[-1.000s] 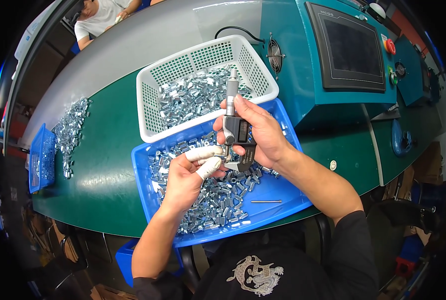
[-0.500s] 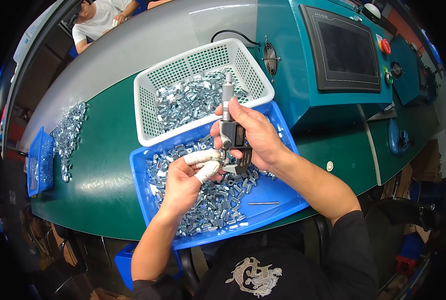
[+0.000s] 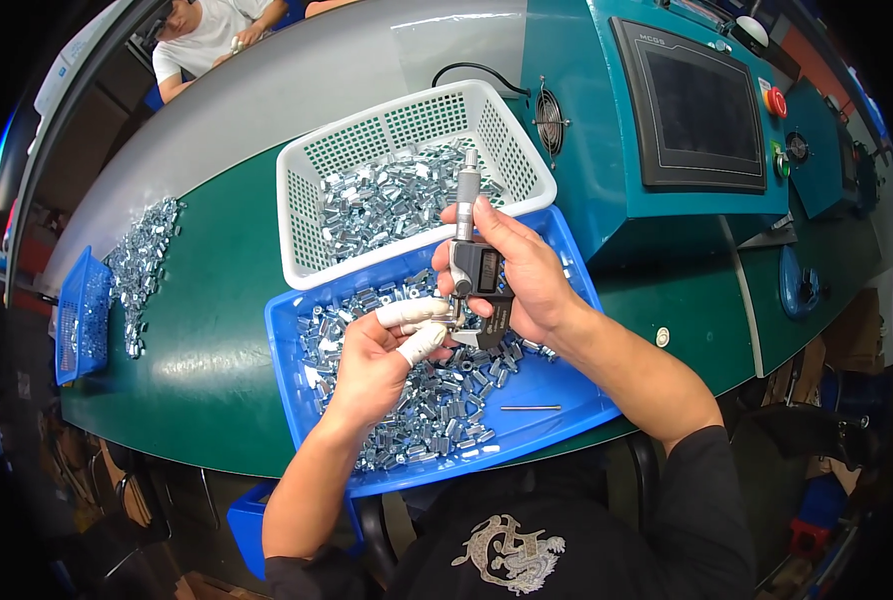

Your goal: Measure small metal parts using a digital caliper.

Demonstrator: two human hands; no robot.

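Note:
My right hand (image 3: 532,275) is wrapped round a digital micrometer (image 3: 469,190), which stands upright with its thimble at the top and its curved frame below. Thumb and finger of my left hand (image 3: 372,365), both in white finger cots, pinch a small silvery metal piece (image 3: 453,323) at the micrometer's measuring faces. The fingers partly cover the piece. Beneath both hands is a blue tray (image 3: 567,390) with a heap of small hexagonal metal nuts (image 3: 432,400). A thin metal pin (image 3: 531,407) lies on the tray's bare right part.
Behind the tray, a white perforated basket (image 3: 297,220) holds more metal nuts. On the left, a loose pile of nuts (image 3: 142,265) lies beside a small blue basket (image 3: 70,330). A teal machine with a dark screen (image 3: 702,110) stands at the right. Another person (image 3: 207,40) sits far left.
The view has shifted slightly, so the scene sits a little farther right. Both hands keep nearly the same pose, with the micrometer and metal piece still held together.

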